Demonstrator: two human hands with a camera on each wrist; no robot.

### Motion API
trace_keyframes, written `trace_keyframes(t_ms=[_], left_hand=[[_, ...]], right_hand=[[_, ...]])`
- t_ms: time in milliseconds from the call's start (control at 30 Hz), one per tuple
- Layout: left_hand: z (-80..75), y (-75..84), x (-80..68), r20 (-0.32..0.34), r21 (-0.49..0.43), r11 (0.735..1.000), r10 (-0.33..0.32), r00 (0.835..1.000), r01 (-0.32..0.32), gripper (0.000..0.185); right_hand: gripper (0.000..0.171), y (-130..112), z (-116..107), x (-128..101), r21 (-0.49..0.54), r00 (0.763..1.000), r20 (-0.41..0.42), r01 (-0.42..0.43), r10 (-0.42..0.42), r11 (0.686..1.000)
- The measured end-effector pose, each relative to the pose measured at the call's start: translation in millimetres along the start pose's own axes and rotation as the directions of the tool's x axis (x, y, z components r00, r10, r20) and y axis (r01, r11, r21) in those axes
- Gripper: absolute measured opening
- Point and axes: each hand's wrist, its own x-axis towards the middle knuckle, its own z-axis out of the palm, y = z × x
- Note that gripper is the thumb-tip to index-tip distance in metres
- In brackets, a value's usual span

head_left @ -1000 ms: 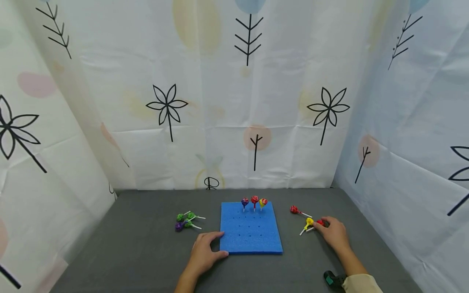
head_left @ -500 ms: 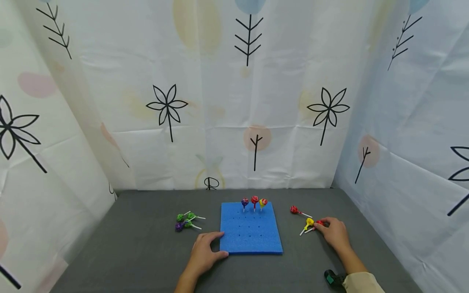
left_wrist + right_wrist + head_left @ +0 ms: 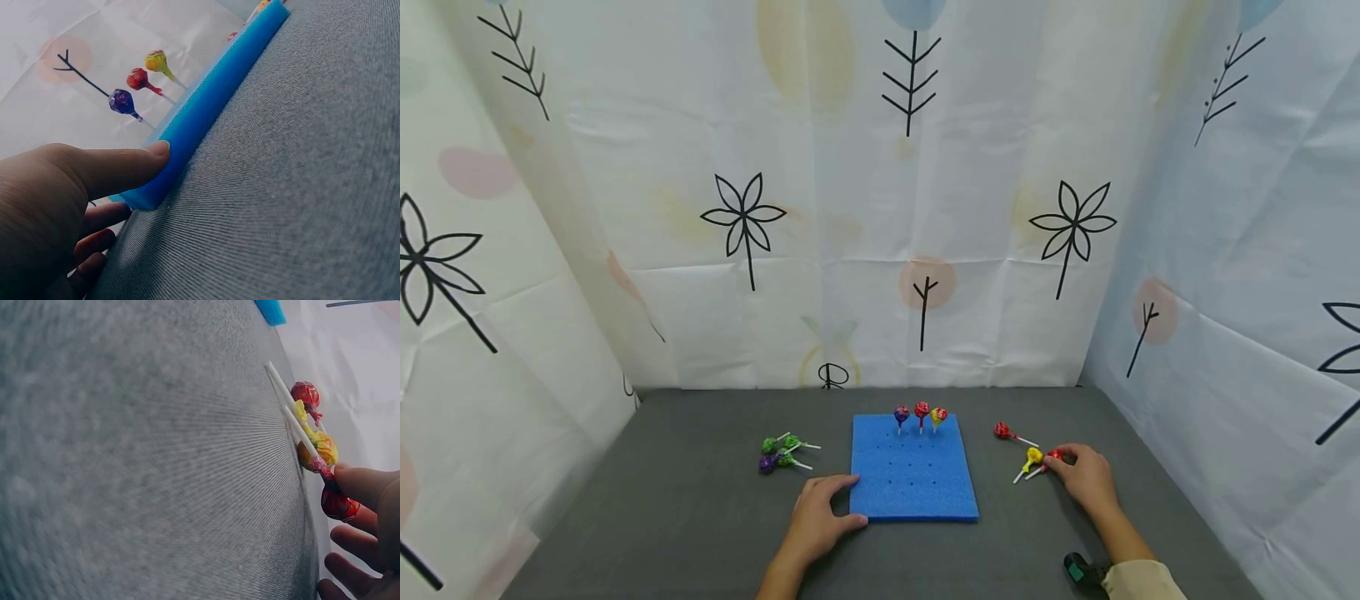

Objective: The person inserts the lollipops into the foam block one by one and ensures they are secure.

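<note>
My left hand [image 3: 818, 515] holds the near left corner of a blue foam board [image 3: 917, 502] dotted with small holes. In the left wrist view its thumb [image 3: 134, 165] presses the front edge while the other fingers reach round the side. Along the board's far edge stand a purple lollipop [image 3: 902, 414], a red lollipop [image 3: 922, 409] and a yellow-and-red lollipop [image 3: 939, 415]. To the right, my right hand [image 3: 1087, 481] pinches a red-wrapped lollipop [image 3: 338, 505] by its head between thumb and index finger. A yellow lollipop [image 3: 325, 447] lies right beside it.
Another red lollipop [image 3: 1002, 430] lies behind the yellow one. Left of the board is a small heap of green lollipops [image 3: 792, 442] and a purple lollipop [image 3: 767, 464]. A dark device [image 3: 1077, 570] sits by the right sleeve. Patterned white cloth [image 3: 835, 208] encloses the grey table [image 3: 685, 500].
The red lollipop in my right hand has turned slightly, its stick tip shifting a little toward the near side. My left hand and the board stay put.
</note>
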Motion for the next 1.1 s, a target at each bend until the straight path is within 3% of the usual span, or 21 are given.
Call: trace_keyframes(t_ms=[300, 567, 1100], left_hand=[[0.3, 0.2, 0.8, 0.001, -0.002, 1.0, -0.011, 1.0, 0.011, 0.06], [-0.1, -0.4, 0.6, 0.003, 0.001, 1.0, 0.001, 1.0, -0.001, 0.059], [-1.0, 0.4, 0.9, 0.019, -0.006, 1.0, -0.012, 1.0, 0.012, 0.06]], right_hand=[[0.038, -11, -3, -4, 0.068, 1.0, -0.019, -0.016, 0.018, 0.998], [0.036, -30, -8, -9, 0.097, 0.997, -0.069, 0.048, -0.042, 0.994], [0.036, -70, -10, -12, 0.264, 0.995, -0.004, 0.102, -0.104, 0.959]])
